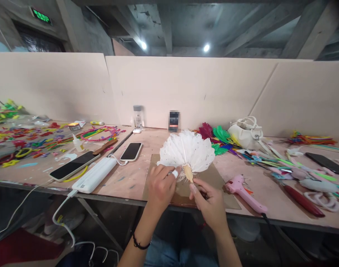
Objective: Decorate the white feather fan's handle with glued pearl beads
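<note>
A white feather fan (183,150) with a short wooden handle (188,173) is held over a brown cardboard sheet (230,194), its feathers spread away from me. My right hand (210,202) is closed around the handle, thumb on top. At the base of the feathers, my left hand (161,185) has its fingers curled and pressed together on the fan's lower left side. A white wrap is on one finger of that hand. The exact grip of the left fingertips is partly hidden.
To the right lie a pink glue gun (246,193), a red-handled tool (304,201) and a white bag (246,131). Coloured feathers (221,134) sit behind. A white power bank (95,174) and phones (131,151) are on the left, with cables hanging off the edge.
</note>
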Available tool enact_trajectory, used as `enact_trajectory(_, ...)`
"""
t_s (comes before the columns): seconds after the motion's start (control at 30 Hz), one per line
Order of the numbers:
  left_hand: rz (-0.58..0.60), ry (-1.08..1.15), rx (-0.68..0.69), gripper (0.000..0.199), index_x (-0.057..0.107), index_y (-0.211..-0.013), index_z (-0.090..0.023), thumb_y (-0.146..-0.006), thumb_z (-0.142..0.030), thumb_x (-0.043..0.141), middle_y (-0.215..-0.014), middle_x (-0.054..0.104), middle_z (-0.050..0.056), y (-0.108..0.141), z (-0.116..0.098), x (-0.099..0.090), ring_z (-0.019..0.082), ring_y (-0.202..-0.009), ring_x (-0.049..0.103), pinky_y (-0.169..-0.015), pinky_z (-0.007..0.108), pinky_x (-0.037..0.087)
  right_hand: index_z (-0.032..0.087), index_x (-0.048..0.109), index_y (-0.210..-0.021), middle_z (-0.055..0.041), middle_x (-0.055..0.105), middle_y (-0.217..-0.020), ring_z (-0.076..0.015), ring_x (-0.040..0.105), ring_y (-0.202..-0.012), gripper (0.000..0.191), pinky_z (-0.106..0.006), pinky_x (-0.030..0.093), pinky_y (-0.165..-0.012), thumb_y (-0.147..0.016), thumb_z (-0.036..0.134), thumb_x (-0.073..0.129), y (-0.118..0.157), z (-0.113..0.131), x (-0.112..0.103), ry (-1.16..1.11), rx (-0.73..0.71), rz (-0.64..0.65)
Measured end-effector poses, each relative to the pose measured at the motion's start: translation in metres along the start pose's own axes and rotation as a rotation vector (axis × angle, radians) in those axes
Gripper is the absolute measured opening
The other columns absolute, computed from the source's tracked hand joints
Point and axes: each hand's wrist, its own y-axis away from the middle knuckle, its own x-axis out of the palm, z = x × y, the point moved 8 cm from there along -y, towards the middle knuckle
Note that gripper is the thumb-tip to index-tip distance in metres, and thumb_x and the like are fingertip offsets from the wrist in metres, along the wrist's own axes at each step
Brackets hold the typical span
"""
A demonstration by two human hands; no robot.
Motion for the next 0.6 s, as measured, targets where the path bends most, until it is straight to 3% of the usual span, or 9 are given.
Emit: enact_trajectory(0.6,0.004,-0.017,0.017,0.023,0.077,-0.106,-0.019,-0.101,-0.009,0.058,-0.091,0.079,0.005,-0.0017,-0.0026,-0.0005,0.021,-0.078,0.058,-0.069,0.035,0.038,0.015,0.078,-0.116,0.0014,0.059,-0.061,-0.0091,0.038,-0.046,0.033,-0.018,0.029,-0.040,-0.102,0.044,0.069,-0.0006,-0.0030,0.0006,-0.084,0.065,0.032)
